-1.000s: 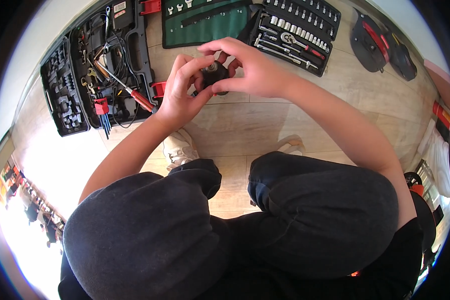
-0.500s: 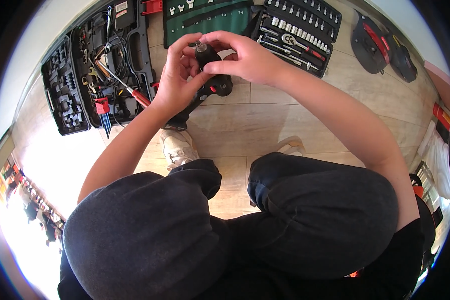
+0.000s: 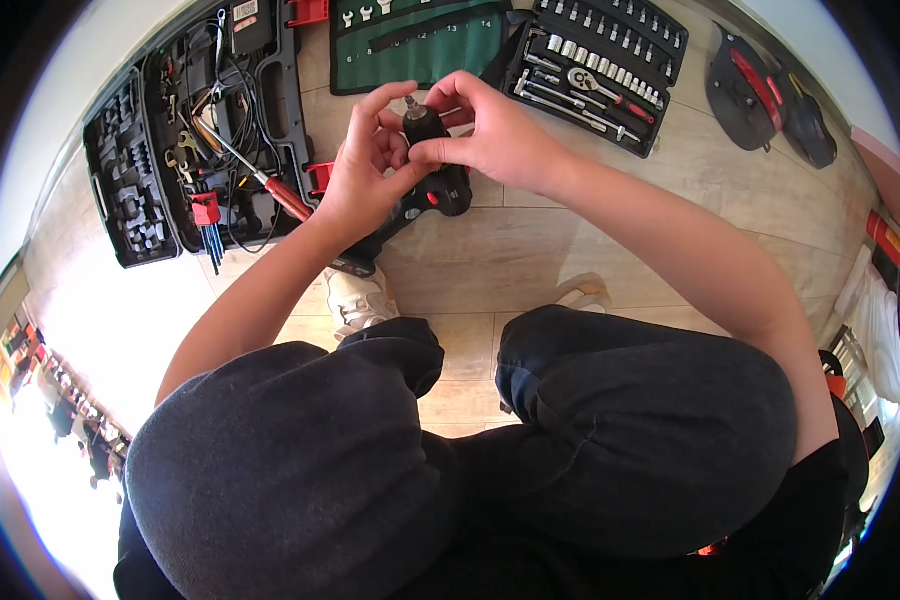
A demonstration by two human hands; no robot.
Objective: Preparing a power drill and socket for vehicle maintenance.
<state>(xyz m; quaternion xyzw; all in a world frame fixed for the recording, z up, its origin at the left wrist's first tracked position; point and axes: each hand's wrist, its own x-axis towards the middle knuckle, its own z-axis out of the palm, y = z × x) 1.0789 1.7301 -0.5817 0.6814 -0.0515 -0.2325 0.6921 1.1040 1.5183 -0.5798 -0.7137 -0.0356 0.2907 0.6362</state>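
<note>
A black cordless drill [image 3: 448, 190] with red and grey buttons is held between both hands, its chuck [image 3: 425, 125] pointing away from me and a small metal tip [image 3: 414, 104] showing at the front. My left hand [image 3: 368, 172] curls beside the chuck from the left, its index finger raised near the tip and its thumb against the drill. My right hand [image 3: 500, 140] grips from the right, thumb across the chuck and fingers bent behind it. The drill's handle and base [image 3: 355, 260] run down toward my left shoe, partly hidden by my left wrist.
On the floor lie an open tool case [image 3: 130, 190] with cables and screwdrivers, a green wrench roll [image 3: 420, 60], an open socket set [image 3: 610, 100] and black-and-red items [image 3: 745, 100] by the wall. My bent knees [image 3: 630, 420] and shoes [image 3: 355, 300] are below my hands.
The drill's body has come into view beneath my hands with its tip uncovered. Since half a second ago it has shifted slightly down and right, and my left index finger has shifted.
</note>
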